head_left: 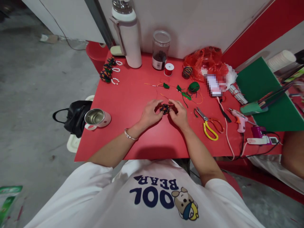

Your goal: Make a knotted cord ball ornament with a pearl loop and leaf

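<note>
A small dark multicoloured crocheted yarn piece (pixel 164 109) is held just above or on the red table (pixel 128 104). My left hand (pixel 152 112) grips its left side between thumb and fingers, and my right hand (pixel 178 113) pinches the right side. An orange-red strand runs up from the piece. Beyond my hands lie a crochet hook (pixel 155 85) beside a small green crocheted piece (pixel 166 85), more green crocheted bits (pixel 186 95) and a green yarn ball (pixel 194 86). Scissors (pixel 209 123) with yellow and orange handles rest right of my right hand.
A mug (pixel 97 118) stands at the left edge. At the back are a white bottle (pixel 130 38), a jar (pixel 161 50), a thread spool (pixel 169 69), a multicoloured yarn ball (pixel 187 72) and a red bag (pixel 206 61). A phone (pixel 213 85), glue gun (pixel 239 120) and cables lie right.
</note>
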Available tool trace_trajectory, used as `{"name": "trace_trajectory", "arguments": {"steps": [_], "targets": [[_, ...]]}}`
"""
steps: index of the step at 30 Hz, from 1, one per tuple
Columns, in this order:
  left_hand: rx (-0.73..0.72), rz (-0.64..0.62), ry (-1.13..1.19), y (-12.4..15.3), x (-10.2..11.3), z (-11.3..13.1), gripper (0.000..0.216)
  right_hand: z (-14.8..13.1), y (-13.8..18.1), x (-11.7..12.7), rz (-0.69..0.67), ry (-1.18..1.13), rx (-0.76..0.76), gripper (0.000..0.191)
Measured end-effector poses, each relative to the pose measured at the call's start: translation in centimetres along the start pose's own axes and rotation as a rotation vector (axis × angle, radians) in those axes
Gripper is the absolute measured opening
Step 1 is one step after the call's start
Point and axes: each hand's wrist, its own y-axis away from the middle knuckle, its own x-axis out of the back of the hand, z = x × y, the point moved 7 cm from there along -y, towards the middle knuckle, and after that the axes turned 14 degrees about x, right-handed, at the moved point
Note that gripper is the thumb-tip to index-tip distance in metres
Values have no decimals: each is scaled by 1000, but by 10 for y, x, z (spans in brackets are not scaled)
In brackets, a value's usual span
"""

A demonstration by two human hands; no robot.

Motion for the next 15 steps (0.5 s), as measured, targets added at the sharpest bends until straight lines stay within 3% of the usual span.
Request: {"name": "trace_trajectory", "arguments": {"steps": [4, 10, 15], "targets": [[-31, -34, 0, -2, -1, 5, 44, -3, -2, 2, 6, 40, -15, 38], [45, -116, -61, -5, -14, -8, 52, 3, 1, -9, -89, 104, -19, 49], [24, -95, -84, -1, -14, -4, 53, -3, 1, -3, -31, 74, 10, 47]]}}
